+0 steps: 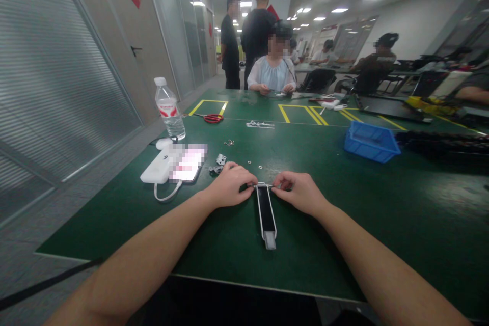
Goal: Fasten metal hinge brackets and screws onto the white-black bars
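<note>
A long, narrow white frame with a black middle (266, 209) lies on the green table, a pale grey tab (270, 240) at its near end. My left hand (235, 184) is closed in a pinch at the frame's far left corner. At the far right corner my right hand (300, 191) pinches too, with its other fingers curled. Something thin and metallic shows between each set of fingertips and the frame, too small to name. Beside my left hand lie grey metal brackets (218, 164). Two small rings (260, 167) rest just beyond the frame.
Left stand a water bottle (168, 112), a white power bank (160, 164) and a cabled phone (189, 163). Farther off lie small rings (229, 142), red-handled scissors (213, 118) and metal strips (260, 125). A blue bin (370, 142) is at right. A person (273, 74) sits opposite.
</note>
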`<state>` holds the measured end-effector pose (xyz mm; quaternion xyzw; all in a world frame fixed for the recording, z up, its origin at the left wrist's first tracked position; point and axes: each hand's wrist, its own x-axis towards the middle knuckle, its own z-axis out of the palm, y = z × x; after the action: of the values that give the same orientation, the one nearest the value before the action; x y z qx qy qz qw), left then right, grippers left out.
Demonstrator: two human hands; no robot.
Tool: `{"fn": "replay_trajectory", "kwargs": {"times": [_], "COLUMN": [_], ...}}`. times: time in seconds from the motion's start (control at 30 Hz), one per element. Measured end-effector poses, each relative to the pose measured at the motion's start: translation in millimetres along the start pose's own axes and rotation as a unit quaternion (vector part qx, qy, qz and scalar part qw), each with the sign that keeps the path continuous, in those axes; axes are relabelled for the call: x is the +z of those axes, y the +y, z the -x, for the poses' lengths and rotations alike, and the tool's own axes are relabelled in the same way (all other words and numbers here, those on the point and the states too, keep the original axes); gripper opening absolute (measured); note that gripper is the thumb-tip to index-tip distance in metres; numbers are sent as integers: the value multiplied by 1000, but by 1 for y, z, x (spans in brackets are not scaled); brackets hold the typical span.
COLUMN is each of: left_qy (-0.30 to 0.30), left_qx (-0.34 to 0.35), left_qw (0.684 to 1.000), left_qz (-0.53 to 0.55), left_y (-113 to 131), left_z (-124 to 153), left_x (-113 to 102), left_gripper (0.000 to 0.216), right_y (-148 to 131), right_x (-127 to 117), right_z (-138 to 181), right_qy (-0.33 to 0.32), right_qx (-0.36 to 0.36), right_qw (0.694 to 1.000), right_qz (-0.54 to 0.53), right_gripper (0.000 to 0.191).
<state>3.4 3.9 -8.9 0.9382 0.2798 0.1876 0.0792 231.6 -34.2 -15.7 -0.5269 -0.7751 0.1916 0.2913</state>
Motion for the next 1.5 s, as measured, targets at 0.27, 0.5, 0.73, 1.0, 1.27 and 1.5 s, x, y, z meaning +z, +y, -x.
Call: {"fn": "replay_trajectory", "kwargs": {"times": [0.27,0.5,0.73,1.0,1.27,1.5], "left_qy": [-3,-2,-11,-8,-6,-5], "left_qx": [-4,-3,-4,-4,0,0], "left_qw": [1000,1000,1000,1000,1000,1000], "left_qz": [-2,-2,-2,4,7,4], "left_y": [1,1,1,1,0,2], "left_z": [0,-1,-1,-1,-1,0], "left_x": [-1,0,-1,-1,0,-1], "left_gripper": [16,16,17,17,16,15], "right_y": [1,2,4,4,3,1], "right_x": [2,2,3,2,3,4], "right_z": [0,0,0,0,1,1], "right_qy": [6,-9,-17,-26,-31,-24], "right_qx": [-8,-23,-34,-38,-43,-49], "right_qw": [998,998,998,998,997,997], "right_qz": [-65,-53,-50,-51,-53,-47], "right_gripper": [23,27,32,32,39,38]}}
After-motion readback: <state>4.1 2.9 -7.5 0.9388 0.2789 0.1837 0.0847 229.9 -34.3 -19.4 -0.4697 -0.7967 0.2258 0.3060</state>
